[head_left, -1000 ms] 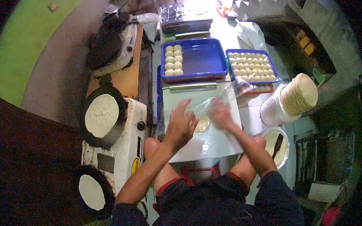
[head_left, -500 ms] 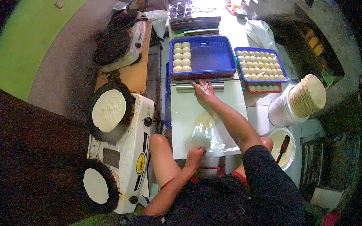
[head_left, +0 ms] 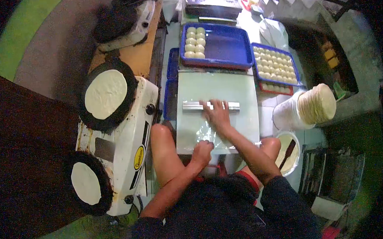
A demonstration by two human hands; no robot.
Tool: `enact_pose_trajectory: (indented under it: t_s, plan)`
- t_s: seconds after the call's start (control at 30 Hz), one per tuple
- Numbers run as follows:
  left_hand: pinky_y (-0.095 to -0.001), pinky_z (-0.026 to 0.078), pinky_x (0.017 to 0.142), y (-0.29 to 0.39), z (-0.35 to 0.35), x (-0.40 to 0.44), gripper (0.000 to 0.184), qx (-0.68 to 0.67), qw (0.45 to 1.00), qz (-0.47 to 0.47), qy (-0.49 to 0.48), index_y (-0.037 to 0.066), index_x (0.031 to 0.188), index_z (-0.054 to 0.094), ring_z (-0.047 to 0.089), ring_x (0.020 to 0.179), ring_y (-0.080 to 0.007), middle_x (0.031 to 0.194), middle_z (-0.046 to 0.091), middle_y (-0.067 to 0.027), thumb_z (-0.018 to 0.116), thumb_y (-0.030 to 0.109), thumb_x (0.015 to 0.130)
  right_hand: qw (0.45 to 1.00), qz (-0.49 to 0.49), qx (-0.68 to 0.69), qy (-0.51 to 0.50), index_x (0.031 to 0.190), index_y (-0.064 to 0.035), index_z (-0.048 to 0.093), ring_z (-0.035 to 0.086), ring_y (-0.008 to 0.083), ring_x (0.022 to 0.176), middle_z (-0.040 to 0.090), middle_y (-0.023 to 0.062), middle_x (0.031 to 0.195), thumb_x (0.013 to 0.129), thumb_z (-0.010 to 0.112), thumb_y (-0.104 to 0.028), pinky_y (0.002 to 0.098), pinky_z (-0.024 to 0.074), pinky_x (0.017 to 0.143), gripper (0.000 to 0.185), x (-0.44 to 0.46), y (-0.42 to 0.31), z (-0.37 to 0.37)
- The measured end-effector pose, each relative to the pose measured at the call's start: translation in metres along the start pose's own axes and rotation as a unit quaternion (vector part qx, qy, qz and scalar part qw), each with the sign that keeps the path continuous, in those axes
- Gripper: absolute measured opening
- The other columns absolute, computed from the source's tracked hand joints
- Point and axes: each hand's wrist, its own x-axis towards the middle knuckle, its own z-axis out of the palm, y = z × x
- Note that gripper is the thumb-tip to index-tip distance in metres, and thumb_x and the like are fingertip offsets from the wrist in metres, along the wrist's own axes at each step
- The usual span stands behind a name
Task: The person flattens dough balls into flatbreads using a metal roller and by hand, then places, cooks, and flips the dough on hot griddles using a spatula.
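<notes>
My right hand (head_left: 217,115) lies over a shiny metal rolling pin (head_left: 190,105), fingers bent across its middle and slightly blurred. The pin rests crosswise on a pale, glossy work board (head_left: 241,84). Close to the board's front edge, my left hand (head_left: 203,151) is closed in a fist; what its fingers hold, if anything, is hidden. Between both hands the surface shines with glare (head_left: 206,131), and any dough under it cannot be made out. Behind the board stands a blue tray (head_left: 226,44) with two rows of dough balls (head_left: 195,43) along its left side.
Left is a white gas stove (head_left: 133,122) with flat dough rounds on two dark pans (head_left: 129,84) (head_left: 99,167). To the right are a blue tray of dough balls (head_left: 276,65), stacked flatbreads (head_left: 318,104) on a white bucket (head_left: 284,112), and a tub (head_left: 294,157) with a brown spatula (head_left: 287,154).
My right hand and the rolling pin have come from the board's far end toward me, to its middle. My left hand stays closed near the front edge. The camera view has shifted slightly.
</notes>
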Motion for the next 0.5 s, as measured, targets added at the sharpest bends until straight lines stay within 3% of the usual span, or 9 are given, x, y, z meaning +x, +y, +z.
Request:
enact_pose_trajectory:
  t_s: [0.1, 0.2, 0.23, 0.27, 0.37, 0.43, 0.5]
  plan:
    - [-0.0522, 0.050, 0.075, 0.001, 0.000, 0.006, 0.012, 0.010, 1.000, -0.002, 0.015, 0.004, 0.080, 0.064, 0.062, 0.086, -0.0406, 0.083, 0.062, -0.0179, 0.058, -0.001, 0.071, 0.997, -0.004, 0.047, -0.062, 0.142, -0.0329, 0.052, 0.050, 0.0300, 0.123, 0.054, 0.0071, 0.124, 0.088, 0.069, -0.032, 0.0617, 0.0275, 0.108, 0.057, -0.044, -0.015, -0.016]
    - [-0.0512, 0.049, 0.077, 0.009, -0.007, -0.005, 0.011, -0.006, 1.000, -0.002, 0.006, 0.004, 0.078, 0.064, 0.061, 0.087, -0.0399, 0.084, 0.063, -0.0176, 0.058, -0.002, 0.072, 1.000, 0.023, 0.005, 0.018, 0.141, -0.0319, 0.052, 0.049, 0.0294, 0.123, 0.055, 0.0072, 0.123, 0.091, 0.065, -0.032, 0.0622, 0.0241, 0.111, 0.052, -0.005, -0.005, -0.013]
    - [-0.0509, 0.049, 0.078, 0.007, -0.005, -0.003, 0.011, -0.008, 1.000, 0.001, 0.002, 0.004, 0.078, 0.064, 0.061, 0.088, -0.0397, 0.084, 0.063, -0.0176, 0.057, -0.002, 0.072, 0.998, 0.059, 0.036, -0.005, 0.140, -0.0295, 0.054, 0.045, 0.0302, 0.130, 0.053, 0.0072, 0.125, 0.093, 0.064, -0.032, 0.0619, 0.0179, 0.115, 0.048, 0.011, -0.001, -0.012]
    - [-0.0506, 0.049, 0.079, 0.004, -0.006, 0.000, 0.010, -0.006, 1.000, 0.006, 0.000, 0.003, 0.077, 0.064, 0.061, 0.088, -0.0395, 0.085, 0.063, -0.0177, 0.057, -0.002, 0.072, 0.998, 0.063, 0.010, -0.015, 0.140, -0.0278, 0.055, 0.039, 0.0324, 0.138, 0.049, 0.0093, 0.140, 0.093, 0.063, -0.029, 0.0627, 0.0134, 0.117, 0.048, 0.016, 0.006, -0.004]
    - [-0.0499, 0.048, 0.080, 0.000, -0.001, 0.000, 0.011, 0.015, 1.000, -0.013, -0.021, 0.004, 0.078, 0.064, 0.060, 0.090, -0.0389, 0.085, 0.063, -0.0175, 0.057, -0.003, 0.073, 0.987, 0.098, 0.115, 0.062, 0.142, -0.0269, 0.054, 0.039, 0.0361, 0.141, 0.038, 0.0096, 0.156, 0.093, 0.061, -0.025, 0.0648, 0.0133, 0.118, 0.049, 0.012, 0.014, 0.004]
    - [-0.0497, 0.048, 0.079, -0.005, 0.008, -0.003, 0.014, -0.019, 1.000, 0.001, 0.016, 0.004, 0.082, 0.065, 0.060, 0.089, -0.0387, 0.085, 0.062, -0.0172, 0.058, -0.005, 0.074, 0.968, 0.143, 0.206, -0.010, 0.143, -0.0268, 0.053, 0.039, 0.0372, 0.141, 0.035, 0.0092, 0.158, 0.093, 0.061, -0.025, 0.0655, 0.0134, 0.118, 0.051, 0.005, 0.016, -0.004]
    - [-0.0497, 0.049, 0.079, -0.001, 0.003, -0.003, 0.016, -0.007, 1.000, -0.002, 0.008, 0.004, 0.084, 0.065, 0.060, 0.089, -0.0388, 0.084, 0.062, -0.0170, 0.059, -0.005, 0.073, 0.972, 0.143, 0.163, -0.094, 0.144, -0.0266, 0.052, 0.040, 0.0380, 0.142, 0.035, 0.0087, 0.159, 0.093, 0.061, -0.026, 0.0661, 0.0129, 0.118, 0.052, 0.004, 0.007, -0.028]
